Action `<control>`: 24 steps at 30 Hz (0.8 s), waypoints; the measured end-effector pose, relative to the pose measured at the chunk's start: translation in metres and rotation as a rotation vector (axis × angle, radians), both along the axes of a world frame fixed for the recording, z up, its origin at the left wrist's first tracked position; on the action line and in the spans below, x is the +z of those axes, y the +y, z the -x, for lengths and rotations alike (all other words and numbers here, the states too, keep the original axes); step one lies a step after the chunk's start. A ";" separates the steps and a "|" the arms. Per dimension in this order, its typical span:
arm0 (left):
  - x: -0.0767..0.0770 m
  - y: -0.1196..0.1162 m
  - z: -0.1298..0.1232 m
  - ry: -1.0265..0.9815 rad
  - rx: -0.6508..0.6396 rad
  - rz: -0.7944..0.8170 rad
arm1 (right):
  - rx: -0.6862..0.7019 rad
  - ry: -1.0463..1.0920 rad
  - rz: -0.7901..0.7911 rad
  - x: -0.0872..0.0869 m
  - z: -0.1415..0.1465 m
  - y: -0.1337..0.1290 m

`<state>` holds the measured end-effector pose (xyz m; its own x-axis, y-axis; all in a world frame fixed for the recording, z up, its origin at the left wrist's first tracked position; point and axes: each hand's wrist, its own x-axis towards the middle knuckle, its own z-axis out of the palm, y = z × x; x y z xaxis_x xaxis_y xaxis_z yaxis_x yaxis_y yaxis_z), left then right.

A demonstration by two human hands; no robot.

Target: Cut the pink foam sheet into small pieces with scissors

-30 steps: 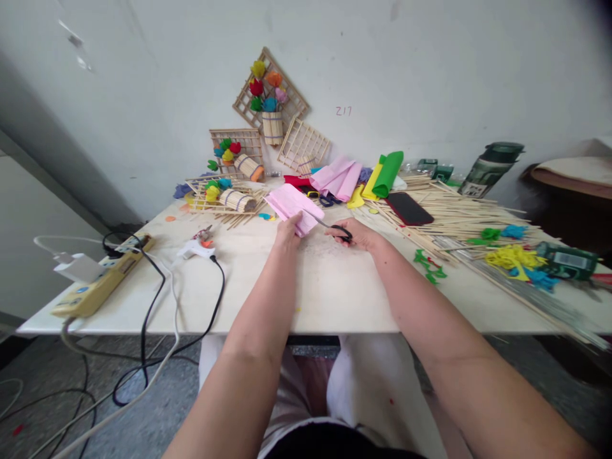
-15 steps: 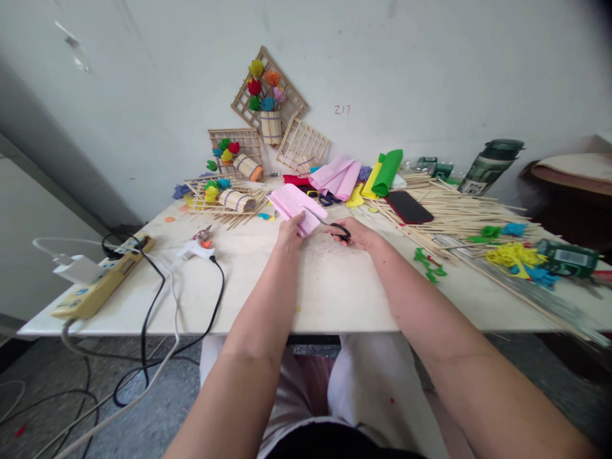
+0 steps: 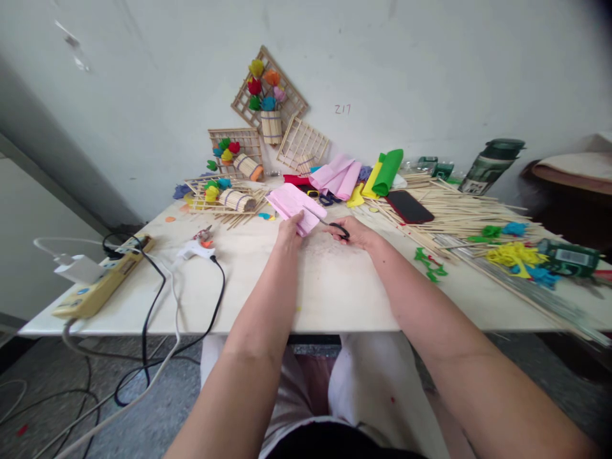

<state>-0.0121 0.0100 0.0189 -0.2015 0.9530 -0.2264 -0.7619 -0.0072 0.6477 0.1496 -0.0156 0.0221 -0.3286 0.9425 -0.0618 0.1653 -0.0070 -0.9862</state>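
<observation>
My left hand is closed on a folded sheet of pink crepe paper, held just over the white table. In my right hand is a pair of scissors with black handles. Its blades reach left into the paper's right side, where a slit separates a strip along the edge. The fingers of my left hand are partly hidden under the sheet. Behind the paper lie more pink paper sheets.
Left stand a hot glue gun with its cord and a power strip. Flower-and-stick crafts sit at the back left. To the right are a phone, wooden sticks, green and yellow paper rolls and a bottle.
The scissor blades have shifted slightly at the paper's right edge, and the cut in the pink paper shows more clearly. Both hands stay almost in the same place.
</observation>
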 end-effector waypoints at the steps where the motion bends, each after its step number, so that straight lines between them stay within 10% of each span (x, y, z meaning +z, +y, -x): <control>1: 0.000 0.000 0.000 -0.001 0.000 0.001 | -0.004 -0.007 -0.002 0.001 0.000 0.000; 24: 0.002 0.000 0.002 -0.009 0.061 0.026 | 0.045 -0.026 -0.038 -0.004 0.003 0.000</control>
<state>-0.0139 0.0100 0.0212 -0.2569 0.9327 -0.2532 -0.7662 -0.0369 0.6415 0.1467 -0.0152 0.0184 -0.3695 0.9286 -0.0351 0.1904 0.0388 -0.9809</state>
